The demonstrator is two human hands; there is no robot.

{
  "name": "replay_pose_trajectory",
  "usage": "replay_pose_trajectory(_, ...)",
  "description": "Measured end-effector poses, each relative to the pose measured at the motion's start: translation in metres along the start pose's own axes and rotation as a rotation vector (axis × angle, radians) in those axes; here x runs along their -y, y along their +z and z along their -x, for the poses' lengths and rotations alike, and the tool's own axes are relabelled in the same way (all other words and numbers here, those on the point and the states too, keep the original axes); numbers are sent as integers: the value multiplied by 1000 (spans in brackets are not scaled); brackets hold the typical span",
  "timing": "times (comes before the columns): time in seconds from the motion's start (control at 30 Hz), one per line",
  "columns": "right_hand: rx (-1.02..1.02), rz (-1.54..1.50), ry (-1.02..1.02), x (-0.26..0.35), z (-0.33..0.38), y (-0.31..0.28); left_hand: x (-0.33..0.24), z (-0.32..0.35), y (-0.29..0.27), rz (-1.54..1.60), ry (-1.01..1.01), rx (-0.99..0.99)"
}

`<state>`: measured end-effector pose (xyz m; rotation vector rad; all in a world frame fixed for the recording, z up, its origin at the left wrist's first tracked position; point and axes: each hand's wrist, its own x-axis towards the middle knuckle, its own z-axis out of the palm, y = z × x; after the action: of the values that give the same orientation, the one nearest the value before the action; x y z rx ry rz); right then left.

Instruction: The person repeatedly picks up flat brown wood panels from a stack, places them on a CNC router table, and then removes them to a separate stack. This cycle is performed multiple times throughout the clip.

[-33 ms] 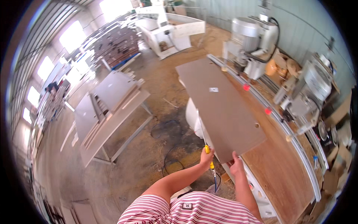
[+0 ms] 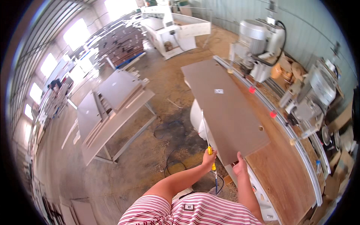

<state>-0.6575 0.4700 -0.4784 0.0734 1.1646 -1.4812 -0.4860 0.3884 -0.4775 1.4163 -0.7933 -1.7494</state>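
Note:
My left hand [image 2: 209, 158] is closed around a yellow air blow gun [image 2: 209, 150]. Its long thin metal nozzle points away from me beside the left edge of a brown panel [image 2: 228, 108], and a dark hose hangs from its lower end. At the panel's near corner, my right hand [image 2: 239, 166] grips the edge with the thumb on top; the fingers underneath are mostly hidden. The flat panel lies over the wooden bed [image 2: 285, 176] of a machine, bearing a small white label and a round hole near its right end.
Drilling-machine motor heads [image 2: 253, 35] stand along a metal rail [image 2: 258, 96] on the right. On the left, a metal-framed table [image 2: 135, 140] carries grey panels and strips. A black hose [image 2: 173, 165] loops across the dusty floor. Further back are a white machine [image 2: 174, 41] and stacked brown boards [image 2: 120, 47].
The whole scene sits slightly further right and lower in the picture, as from a small head movement. Both hands keep their grips.

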Motion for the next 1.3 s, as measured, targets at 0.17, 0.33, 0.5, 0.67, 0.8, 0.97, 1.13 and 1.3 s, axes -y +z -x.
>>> replay_pose_trajectory(0.17, -44, -44, -60, -35, -7, 11, -28, -15, -61, 85, 53, -19)
replay_pose_trajectory(0.33, -5, 52, -58, -77, 91, -36, -48, -47, -97, 258, -5, -41)
replay_pose_trajectory(0.5, -178, 215, 21, -69, 106, 27, -69, -62, -126, 330, -38, 82)
replay_pose_trajectory(0.67, -221, 289, 31, -52, 92, 69, -71, -62, -123, 194, -157, 40)
replay_pose_trajectory(0.8, -229, 326, 34, -37, 75, 88, -105, -37, -118, 128, -269, 47)
replay_pose_trajectory(0.97, -212, 394, 35, -18, 58, 114, -117, -22, -165, 218, -443, -121)
replay_pose_trajectory(1.13, -175, 472, 2, -5, 49, 150, -138, 10, -267, 491, -408, -325)
replay_pose_trajectory(1.3, -78, 581, -92, -18, 35, 220, -159, 23, -389, 863, -194, -593)
